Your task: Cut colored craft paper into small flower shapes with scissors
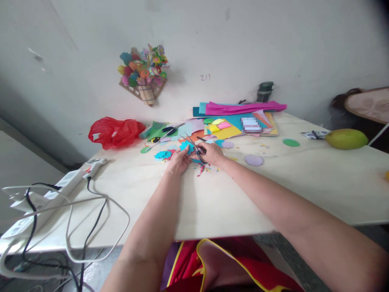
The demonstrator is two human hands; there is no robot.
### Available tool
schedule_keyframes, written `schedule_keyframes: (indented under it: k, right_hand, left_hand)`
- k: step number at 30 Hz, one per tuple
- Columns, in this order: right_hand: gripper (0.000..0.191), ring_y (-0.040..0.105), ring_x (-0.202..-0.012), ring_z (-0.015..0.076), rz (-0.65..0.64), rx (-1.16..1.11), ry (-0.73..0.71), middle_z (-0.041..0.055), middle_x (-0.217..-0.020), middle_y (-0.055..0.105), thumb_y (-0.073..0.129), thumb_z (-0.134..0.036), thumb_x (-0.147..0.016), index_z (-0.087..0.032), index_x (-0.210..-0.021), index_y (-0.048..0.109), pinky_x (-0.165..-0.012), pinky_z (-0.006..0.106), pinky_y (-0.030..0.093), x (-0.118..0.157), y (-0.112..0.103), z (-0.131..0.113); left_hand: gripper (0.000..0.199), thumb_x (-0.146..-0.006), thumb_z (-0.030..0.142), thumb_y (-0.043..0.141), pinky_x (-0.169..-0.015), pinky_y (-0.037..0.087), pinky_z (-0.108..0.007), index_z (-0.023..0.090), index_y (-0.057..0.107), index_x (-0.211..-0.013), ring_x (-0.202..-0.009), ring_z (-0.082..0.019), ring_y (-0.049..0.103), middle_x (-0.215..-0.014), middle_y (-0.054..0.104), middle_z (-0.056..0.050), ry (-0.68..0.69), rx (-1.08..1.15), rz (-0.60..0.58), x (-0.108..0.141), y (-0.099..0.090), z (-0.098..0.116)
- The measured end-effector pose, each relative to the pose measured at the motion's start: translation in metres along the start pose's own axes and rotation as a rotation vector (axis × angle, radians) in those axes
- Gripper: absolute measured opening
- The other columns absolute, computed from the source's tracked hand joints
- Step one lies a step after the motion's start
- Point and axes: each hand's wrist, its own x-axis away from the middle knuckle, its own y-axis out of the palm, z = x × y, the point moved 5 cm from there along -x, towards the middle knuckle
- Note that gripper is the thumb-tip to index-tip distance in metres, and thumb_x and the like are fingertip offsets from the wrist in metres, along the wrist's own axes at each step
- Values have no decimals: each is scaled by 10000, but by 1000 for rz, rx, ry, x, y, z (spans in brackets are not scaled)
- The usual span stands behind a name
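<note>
Between thumb and fingers, my left hand (178, 161) pinches a blue scalloped paper cutout (186, 147). My right hand (213, 154) is closed around the handles of a pair of scissors (199, 156), whose blades are spread and point up and left beside the cutout. A dark pen-like stick also juts out from the right hand. Left of my hands lies a pile of blue scalloped cutouts (163, 155), with some red under it. Small coloured paper scraps (206, 169) are scattered on the table just below the scissors.
Coloured paper sheets (232, 121) and a magenta roll (243, 107) lie at the back. A second pair of scissors (170, 129) is near a red plastic bag (114, 132). Paper circles (254, 160) and a yellow-green fruit (346, 138) sit right. A power strip (60, 186) with loose cables occupies the left.
</note>
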Motion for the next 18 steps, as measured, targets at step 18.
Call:
schedule_keyframes:
  k: [18]
  right_hand:
    - [545,680,-863,245,-11,-7,20,39,-911,745,700,-609,-672,-267,-1096,689,-723,305,464,0,-1,0]
  left_hand:
    - [74,-759,93,672,-673,563,-267,143,637,-801,-652,-139,659,-755,689,-30,7,4,9,3,3,0]
